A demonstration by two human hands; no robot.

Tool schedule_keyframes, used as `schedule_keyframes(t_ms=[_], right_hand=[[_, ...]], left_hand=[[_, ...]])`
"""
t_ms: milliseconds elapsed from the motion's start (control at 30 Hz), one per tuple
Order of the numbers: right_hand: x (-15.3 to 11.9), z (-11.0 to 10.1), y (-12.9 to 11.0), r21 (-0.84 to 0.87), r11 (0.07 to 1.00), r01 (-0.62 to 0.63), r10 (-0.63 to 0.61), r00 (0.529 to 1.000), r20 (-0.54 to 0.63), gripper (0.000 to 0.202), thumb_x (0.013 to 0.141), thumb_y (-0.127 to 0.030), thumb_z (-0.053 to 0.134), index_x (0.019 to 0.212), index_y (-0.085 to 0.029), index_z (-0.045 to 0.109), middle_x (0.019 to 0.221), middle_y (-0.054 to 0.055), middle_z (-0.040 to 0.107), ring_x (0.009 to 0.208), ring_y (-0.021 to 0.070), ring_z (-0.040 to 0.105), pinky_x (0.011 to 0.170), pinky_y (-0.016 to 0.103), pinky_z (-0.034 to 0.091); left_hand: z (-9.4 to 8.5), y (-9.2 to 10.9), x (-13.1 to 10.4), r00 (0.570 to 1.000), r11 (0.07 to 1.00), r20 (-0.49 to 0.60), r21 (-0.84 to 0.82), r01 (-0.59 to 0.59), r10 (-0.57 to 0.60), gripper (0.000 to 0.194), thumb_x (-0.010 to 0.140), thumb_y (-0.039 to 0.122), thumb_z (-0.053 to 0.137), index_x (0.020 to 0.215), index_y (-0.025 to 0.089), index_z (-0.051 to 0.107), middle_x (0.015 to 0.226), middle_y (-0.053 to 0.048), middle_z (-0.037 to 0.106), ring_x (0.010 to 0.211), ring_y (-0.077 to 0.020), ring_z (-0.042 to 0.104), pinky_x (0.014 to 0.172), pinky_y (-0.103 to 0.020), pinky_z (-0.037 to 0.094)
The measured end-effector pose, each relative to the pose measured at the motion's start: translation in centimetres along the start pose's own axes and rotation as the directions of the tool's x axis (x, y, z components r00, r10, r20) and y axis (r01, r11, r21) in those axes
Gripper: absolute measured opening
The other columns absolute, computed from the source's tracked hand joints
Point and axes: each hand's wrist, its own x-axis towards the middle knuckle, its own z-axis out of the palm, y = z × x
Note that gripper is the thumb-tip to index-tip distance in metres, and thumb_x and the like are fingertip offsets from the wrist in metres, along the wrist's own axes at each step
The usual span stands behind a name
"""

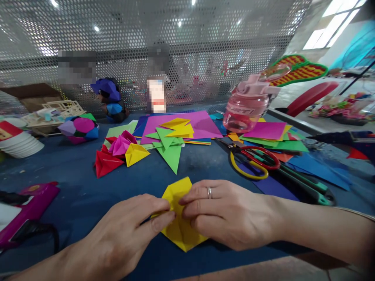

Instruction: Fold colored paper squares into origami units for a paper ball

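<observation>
A creased piece of yellow folded paper (pixel 184 239) lies on the blue tabletop in front of me. My left hand (pixel 129 228) pinches its left edge between thumb and forefinger. On its right part rest the bent fingers of my right hand (pixel 231 212), which wears a ring; its fingertips press on the paper and its thumb is hidden. Just beyond lie green folded pieces (pixel 168 146), with yellow folded pieces (pixel 178 127) on top. To their left sit folded pieces in red (pixel 108 163), magenta (pixel 123 143) and yellow (pixel 136 155).
Scissors (pixel 249 158) and a green-black cutter-like tool (pixel 304 181) lie right, beside coloured paper sheets (pixel 266 130). A pink bottle (pixel 246 105) stands behind them. At left are stacked paper cups (pixel 22 142) and a purple device (pixel 32 207). A perforated metal screen (pixel 187 50) closes the back.
</observation>
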Motion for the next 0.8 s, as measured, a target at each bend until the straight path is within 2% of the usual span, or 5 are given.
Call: schedule_keyframes(t_ms=[133,300,433,600,800], right_hand=[[-0.1,0.0,0.1,0.160,0.986,-0.054,0.041,0.995,0.085,0.017,0.089,-0.010,0.051,0.092,-0.013,0.068,0.102,0.007,0.072,0.098,0.0174,0.066,0.089,0.030,0.052],[0.0,-1.3,0.6,0.375,0.914,-0.153,0.103,0.983,0.149,0.008,0.089,-0.020,0.067,0.094,-0.016,0.071,0.106,0.004,0.072,0.100,0.0164,0.066,0.092,0.030,0.050],[0.4,-2.1,0.9,0.495,0.816,-0.299,0.185,0.946,0.266,0.009,0.086,-0.015,0.071,0.095,-0.015,0.073,0.110,0.006,0.069,0.105,0.0139,0.063,0.097,0.026,0.047],[0.6,-1.1,0.7,0.585,0.713,-0.386,0.348,0.920,0.182,0.002,0.086,-0.017,0.072,0.084,-0.016,0.072,0.089,0.003,0.070,0.086,0.0117,0.064,0.083,0.025,0.050],[0.8,0.4,-0.4,0.493,0.691,-0.528,0.556,0.825,0.104,0.014,0.084,-0.023,0.075,0.076,-0.016,0.065,0.077,-0.001,0.066,0.079,0.0118,0.058,0.078,0.025,0.045]], left_hand=[[-0.4,0.1,0.7,0.999,0.999,-0.013,-0.039,-0.033,0.033,0.034,0.096,0.004,0.039,0.108,0.017,0.067,0.101,-0.002,0.072,0.092,-0.0129,0.065,0.084,-0.022,0.053],[-0.9,0.6,0.3,0.990,0.991,0.066,-0.049,-0.123,0.126,0.028,0.101,0.024,0.041,0.116,0.020,0.065,0.109,-0.001,0.073,0.097,-0.0124,0.067,0.088,-0.022,0.054],[-1.1,0.8,-0.2,0.979,0.987,0.132,-0.051,-0.151,0.156,0.035,0.104,0.018,0.031,0.120,0.021,0.061,0.112,0.003,0.073,0.104,-0.0099,0.066,0.095,-0.019,0.051],[-1.2,0.7,-0.4,0.970,0.984,0.175,-0.079,-0.157,0.169,0.034,0.103,0.022,0.033,0.128,0.020,0.057,0.116,0.000,0.072,0.109,-0.0115,0.066,0.094,-0.018,0.052],[-1.2,1.1,0.5,0.980,0.980,0.080,-0.097,-0.174,0.182,0.037,0.103,0.023,0.027,0.121,0.020,0.060,0.106,0.003,0.076,0.103,-0.0104,0.069,0.094,-0.017,0.050]])
